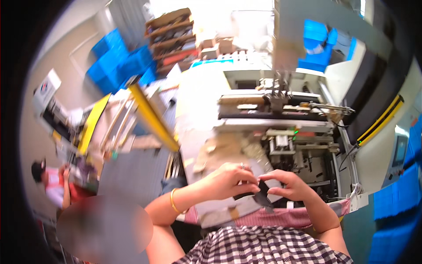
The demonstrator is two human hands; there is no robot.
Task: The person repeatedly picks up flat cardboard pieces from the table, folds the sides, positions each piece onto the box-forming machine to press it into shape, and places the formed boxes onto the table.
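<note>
Close in front of my body, both hands meet over the near edge of the work surface. My left hand [228,181], with a gold bracelet at the wrist, has its thumb and fingers closed on a small dark, thin, flexible-looking piece [263,196]. From the other side my right hand [288,185] pinches the same piece between thumb and fingertips. Its lower part hangs below the fingers, and its exact kind cannot be made out. Beneath the hands lies a pale grey sheet or plate [215,217], beside red-and-white striped cloth [281,218].
A machine with metal rails [272,125] and clamps stands just beyond my hands. Brownish scraps [220,152] lie on the table. A yellow post [154,116] rises at left, near a grey panel [127,171]. Blue bins [395,200] stand at right. Another person [55,180] works far left.
</note>
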